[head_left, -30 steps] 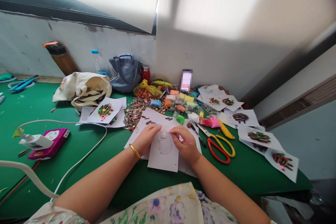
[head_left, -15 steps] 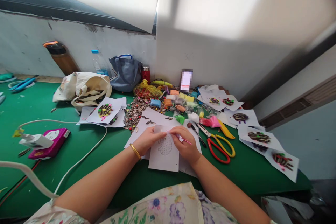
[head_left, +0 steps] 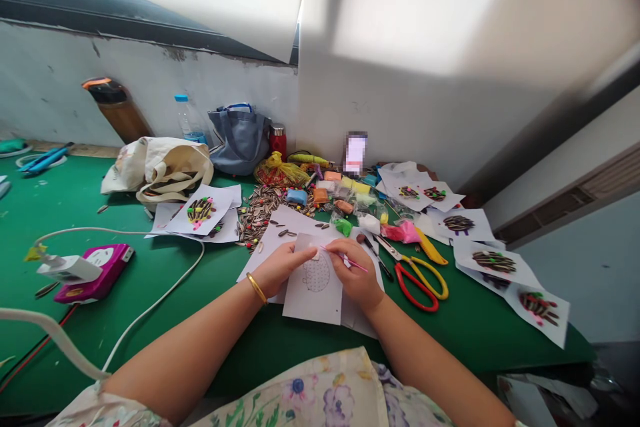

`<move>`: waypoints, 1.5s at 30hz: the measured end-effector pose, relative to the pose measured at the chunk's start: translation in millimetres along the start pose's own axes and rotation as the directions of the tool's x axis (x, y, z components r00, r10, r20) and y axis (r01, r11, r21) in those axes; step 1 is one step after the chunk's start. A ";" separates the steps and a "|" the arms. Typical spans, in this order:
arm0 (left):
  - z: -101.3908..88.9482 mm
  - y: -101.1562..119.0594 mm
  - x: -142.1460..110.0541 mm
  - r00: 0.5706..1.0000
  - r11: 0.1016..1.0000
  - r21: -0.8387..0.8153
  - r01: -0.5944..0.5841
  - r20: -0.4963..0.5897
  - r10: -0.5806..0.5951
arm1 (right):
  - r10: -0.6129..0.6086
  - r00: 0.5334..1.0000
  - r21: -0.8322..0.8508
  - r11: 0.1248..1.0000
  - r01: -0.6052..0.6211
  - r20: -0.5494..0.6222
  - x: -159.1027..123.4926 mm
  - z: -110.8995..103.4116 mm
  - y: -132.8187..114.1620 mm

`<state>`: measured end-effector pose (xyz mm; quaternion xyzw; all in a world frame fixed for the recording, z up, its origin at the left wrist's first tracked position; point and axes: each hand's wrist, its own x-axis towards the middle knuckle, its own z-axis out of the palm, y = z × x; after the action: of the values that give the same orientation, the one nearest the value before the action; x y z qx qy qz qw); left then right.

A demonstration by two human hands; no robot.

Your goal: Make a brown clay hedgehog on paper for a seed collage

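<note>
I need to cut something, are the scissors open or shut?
Shut: the scissors lie with blades together in one narrow strip, red and yellow handles side by side.

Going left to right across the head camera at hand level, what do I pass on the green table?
Magenta pouch → left hand → pencil-sketched paper → right hand holding a pink stick → red-and-yellow scissors → seed-decorated paper

The outline drawing is partly covered by the right hand, and the end of the pink stick is hidden by its fingers. The upright rectangular object is blurred out, the small packets are too small to be made out, and the green table is cut off by the left edge.
</note>
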<state>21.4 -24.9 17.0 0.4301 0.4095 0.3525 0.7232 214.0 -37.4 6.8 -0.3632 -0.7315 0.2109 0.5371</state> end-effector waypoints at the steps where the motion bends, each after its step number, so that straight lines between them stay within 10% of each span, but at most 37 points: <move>1: 0.2 0.3 0.0 1.000 1.000 -0.013 -0.005 0.001 0.005 | 0.009 1.000 -0.002 1.000 -0.009 -0.008 0.4 -0.4 0.2; 13: -7.3 8.6 1.1 0.995 0.998 0.055 0.007 -0.101 -0.002 | 0.153 0.988 0.094 0.984 -0.149 -0.036 3.4 -6.4 5.9; 22: -14.0 12.1 -5.8 0.985 0.927 0.353 0.125 0.071 -0.160 | 0.322 0.891 0.283 0.865 -0.414 0.319 4.6 -6.6 13.2; 28: -16.9 18.2 -1.3 0.985 0.984 -0.048 0.170 -0.015 -0.171 | 0.414 0.910 0.211 0.889 -0.407 0.010 6.2 -7.8 10.2; 34: -8.9 24.9 -2.1 0.998 0.867 -0.496 -0.045 0.005 0.055 | 0.471 0.873 0.368 0.839 -0.401 -0.124 1.5 -0.5 19.6; 39: 14.9 8.6 -8.6 0.962 0.911 -0.397 -0.114 0.185 0.201 | 0.428 0.899 0.408 0.840 -0.357 -0.096 -3.6 7.8 14.8; 45: 19.7 -5.6 -0.7 0.979 0.900 -0.394 -0.185 -0.149 0.136 | 0.213 0.977 0.176 0.961 -0.212 0.011 -6.1 7.2 -3.9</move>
<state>39.6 -34.3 17.9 0.2815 0.3322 0.5130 0.7397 207.0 -44.0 3.2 -0.3917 -0.6647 0.3296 0.5442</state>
